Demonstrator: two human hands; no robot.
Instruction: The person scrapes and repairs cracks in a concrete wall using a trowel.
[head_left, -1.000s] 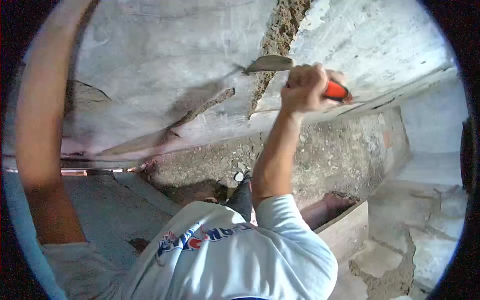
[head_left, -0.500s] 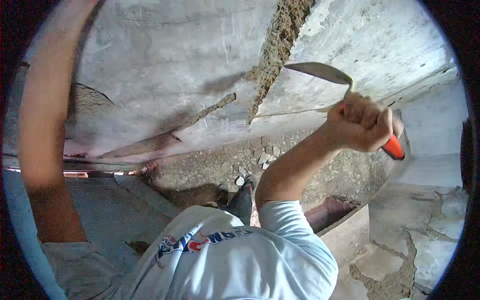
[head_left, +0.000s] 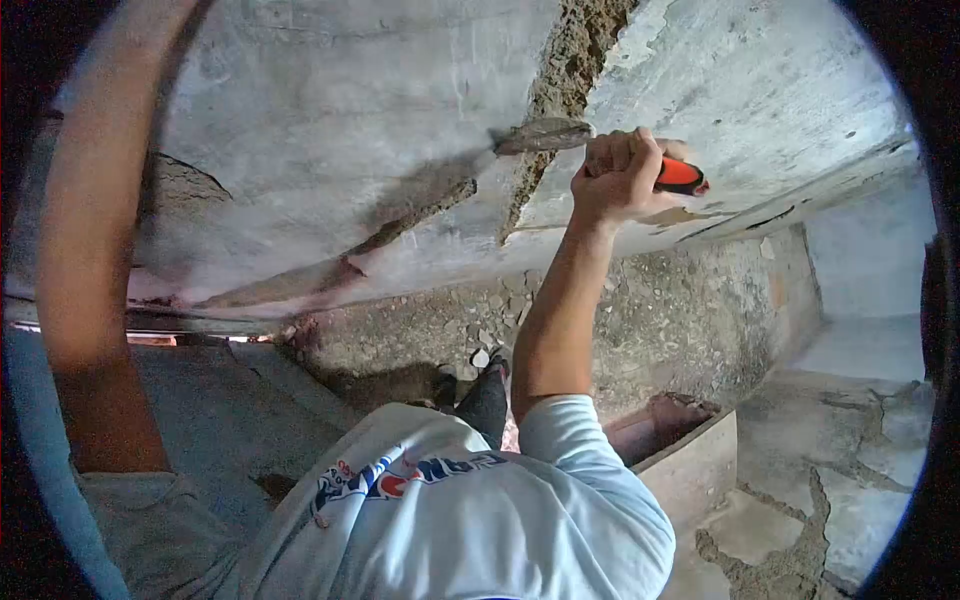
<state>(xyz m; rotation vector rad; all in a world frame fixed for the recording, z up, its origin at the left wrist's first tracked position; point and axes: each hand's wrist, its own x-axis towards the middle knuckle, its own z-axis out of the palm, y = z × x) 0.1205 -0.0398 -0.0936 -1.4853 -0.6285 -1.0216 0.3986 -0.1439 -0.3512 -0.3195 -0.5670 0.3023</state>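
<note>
My right hand (head_left: 625, 175) is closed around the red and black handle of a trowel (head_left: 545, 136). The blade points left and lies over the rough strip of exposed mortar (head_left: 575, 60) in the grey plastered wall (head_left: 360, 90). Whether its tip digs in or only touches the surface is hard to make out. A shadow falls on the wall left of the blade. Raised along the left side, my left arm (head_left: 90, 250) runs out through the top of the view, so the left hand is hidden.
Broken bits of plaster lie on the dirty floor (head_left: 690, 300) around my shoes (head_left: 492, 370). At lower right stands a rectangular trough (head_left: 700, 455), with cracked, patched wall (head_left: 850, 510) beyond it. A second rough groove (head_left: 425, 212) cuts the wall left of the trowel.
My right hand has moved left and up with the trowel, bringing its blade from beside the mortar strip onto it. The left arm has barely moved.
</note>
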